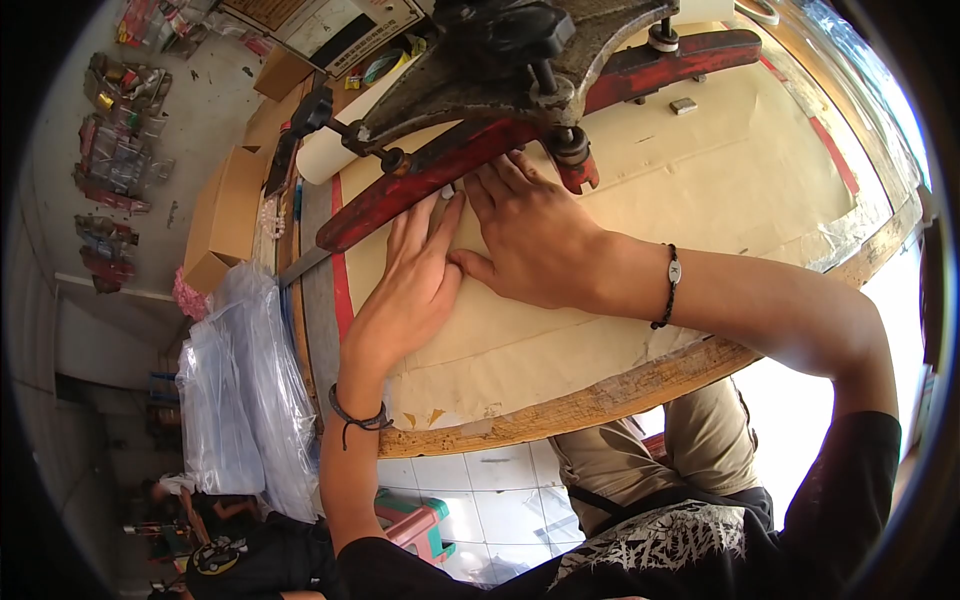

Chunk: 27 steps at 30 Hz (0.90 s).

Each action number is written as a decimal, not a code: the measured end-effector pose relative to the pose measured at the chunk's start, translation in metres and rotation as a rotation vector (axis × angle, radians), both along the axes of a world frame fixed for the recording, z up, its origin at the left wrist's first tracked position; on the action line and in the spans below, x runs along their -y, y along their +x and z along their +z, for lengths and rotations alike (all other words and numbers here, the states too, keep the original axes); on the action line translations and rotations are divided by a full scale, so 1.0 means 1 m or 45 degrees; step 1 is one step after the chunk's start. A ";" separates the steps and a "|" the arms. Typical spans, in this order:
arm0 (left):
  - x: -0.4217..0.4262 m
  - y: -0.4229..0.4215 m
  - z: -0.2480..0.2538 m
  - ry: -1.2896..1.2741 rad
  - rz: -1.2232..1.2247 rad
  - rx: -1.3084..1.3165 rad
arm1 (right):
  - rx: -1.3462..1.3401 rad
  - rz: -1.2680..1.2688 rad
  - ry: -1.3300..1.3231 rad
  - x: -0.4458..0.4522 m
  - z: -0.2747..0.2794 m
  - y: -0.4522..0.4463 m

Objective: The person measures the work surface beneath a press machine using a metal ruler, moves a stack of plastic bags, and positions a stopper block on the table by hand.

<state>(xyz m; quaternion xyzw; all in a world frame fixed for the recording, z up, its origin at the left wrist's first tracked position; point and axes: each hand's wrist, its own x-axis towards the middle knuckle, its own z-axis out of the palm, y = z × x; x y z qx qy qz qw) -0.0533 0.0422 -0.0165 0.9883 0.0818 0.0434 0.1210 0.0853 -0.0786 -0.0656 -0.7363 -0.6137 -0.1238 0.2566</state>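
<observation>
My left hand (412,285) lies on the tan paper sheet (500,345) with its fingers stretched out. Its fingertips reach to the edge of a worn red metal bar (430,185). A small whitish bit (447,192) shows by those fingertips; I cannot make out what it is. Close beside it, my right hand (540,240) rests flat on the sheet, fingers extended, and its tips come up to or just under the bar. The two hands nearly touch at the right thumb. Neither hand visibly grips anything.
A dark metal clamp frame with knobs (500,60) stands over the bar. The table's wooden edge (560,410) runs before me. A small metal block (683,106) lies on the sheet. To the left are a cardboard box (222,215), clear plastic bags (240,390) and another person (250,550).
</observation>
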 end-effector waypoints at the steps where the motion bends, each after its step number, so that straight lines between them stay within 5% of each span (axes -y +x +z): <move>1: 0.001 0.000 0.001 -0.005 0.004 -0.005 | 0.004 -0.001 -0.006 0.000 0.001 0.000; 27: -0.002 -0.006 0.001 -0.040 0.046 0.001 | -0.008 0.054 -0.085 0.002 0.010 0.001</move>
